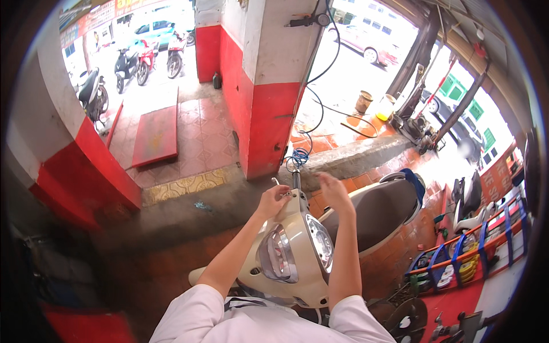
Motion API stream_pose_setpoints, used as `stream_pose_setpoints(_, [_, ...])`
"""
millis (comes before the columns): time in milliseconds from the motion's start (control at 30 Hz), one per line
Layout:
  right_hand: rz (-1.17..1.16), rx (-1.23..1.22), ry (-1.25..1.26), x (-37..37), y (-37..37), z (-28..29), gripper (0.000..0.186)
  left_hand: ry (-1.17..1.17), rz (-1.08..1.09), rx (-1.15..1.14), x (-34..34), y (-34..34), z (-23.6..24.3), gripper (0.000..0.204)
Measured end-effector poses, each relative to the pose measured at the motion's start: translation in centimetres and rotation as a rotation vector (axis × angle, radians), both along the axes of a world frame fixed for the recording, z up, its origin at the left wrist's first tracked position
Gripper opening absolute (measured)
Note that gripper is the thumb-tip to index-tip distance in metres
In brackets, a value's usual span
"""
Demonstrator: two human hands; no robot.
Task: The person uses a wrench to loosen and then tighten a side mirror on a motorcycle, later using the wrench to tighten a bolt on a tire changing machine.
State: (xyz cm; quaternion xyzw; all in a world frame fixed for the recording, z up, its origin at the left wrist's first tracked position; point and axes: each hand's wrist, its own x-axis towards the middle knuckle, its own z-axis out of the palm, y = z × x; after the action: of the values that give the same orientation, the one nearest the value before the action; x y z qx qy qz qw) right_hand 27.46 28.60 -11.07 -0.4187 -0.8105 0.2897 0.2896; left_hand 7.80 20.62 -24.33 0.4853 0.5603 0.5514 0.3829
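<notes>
A cream motor scooter (311, 286) stands before me, its clear front lamp (278, 257) facing me and its dark seat (377, 214) reaching away to the right. My left hand (273, 202) rests at the top of the handlebar cover (295, 201). Its fingers are bent together there, and whatever they may pinch is too small to name. Just beyond sticks out a black handlebar grip (296, 180), with a silver lever end (275, 181) beside it. My right hand (336, 193) is raised right of the grip, apart from it, fingers loosely spread and holding nothing visible.
A red and white pillar (271, 126) rises beyond the handlebar, with a coiled blue hose (299, 157) near its foot. A raised concrete kerb (171, 211) crosses behind the scooter. On the right stands an orange rack (457, 246) of parts. A red ramp (154, 137) lies outside.
</notes>
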Motion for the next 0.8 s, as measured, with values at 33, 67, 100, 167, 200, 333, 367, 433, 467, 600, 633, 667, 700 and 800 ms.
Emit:
stream_pose_setpoints(33, [0.082,0.071,-0.115,-0.9,-0.3,-0.6,0.027,-0.026,0.003,0.022,-0.3,0.4,-1.0,0.037])
stream_pose_setpoints(67, [0.164,0.141,-0.231,-1.5,-0.7,-1.4,0.028,-0.053,0.006,0.045,-0.5,0.6,-2.0,0.037])
stream_pose_setpoints(100, [0.164,0.166,-0.268,-1.5,-0.8,-2.3,0.029,-0.075,-0.008,0.058,-0.2,1.1,-2.4,0.036])
stream_pose_setpoints(167, [0.163,0.202,-0.331,-1.1,-1.6,-4.5,0.031,-0.109,-0.038,0.068,0.2,1.2,-3.0,0.036])
stream_pose_setpoints(200, [0.164,0.198,-0.331,-1.4,-1.7,-5.2,0.031,-0.132,-0.046,0.075,0.1,1.1,-3.1,0.036])
stream_pose_setpoints(333, [0.144,0.207,-0.359,-2.2,-2.1,-6.1,0.031,-0.184,-0.062,0.064,-0.3,1.1,-3.1,0.036])
stream_pose_setpoints(367, [0.137,0.201,-0.373,-2.2,-2.2,-6.1,0.030,-0.185,-0.062,0.051,-0.3,1.0,-3.1,0.036])
stream_pose_setpoints(433, [0.132,0.193,-0.370,-2.3,-2.1,-6.3,0.030,-0.225,-0.066,0.049,-0.4,1.0,-3.0,0.035])
stream_pose_setpoints(467, [0.137,0.192,-0.354,-2.4,-2.1,-6.4,0.030,-0.245,-0.068,0.047,-0.4,1.0,-3.0,0.035])
stream_pose_setpoints(600, [0.168,0.177,-0.313,-2.3,-1.8,-6.1,0.032,-0.228,-0.074,0.036,-0.6,0.7,-2.4,0.032])
stream_pose_setpoints(633, [0.213,0.187,-0.308,-2.3,-1.4,-6.0,0.031,-0.235,-0.072,0.037,-0.7,0.7,-2.4,0.031])
stream_pose_setpoints(667, [0.259,0.196,-0.303,-2.4,-0.8,-5.9,0.030,-0.242,-0.068,0.039,-0.8,0.7,-2.5,0.030])
stream_pose_setpoints(700, [0.301,0.205,-0.295,-2.3,-0.2,-5.8,0.030,-0.257,-0.069,0.050,-0.7,0.7,-2.4,0.030])
stream_pose_setpoints(800, [0.434,0.250,-0.208,-2.5,2.1,-6.6,0.028,-0.259,-0.074,0.033,-0.9,0.4,-2.5,0.030])
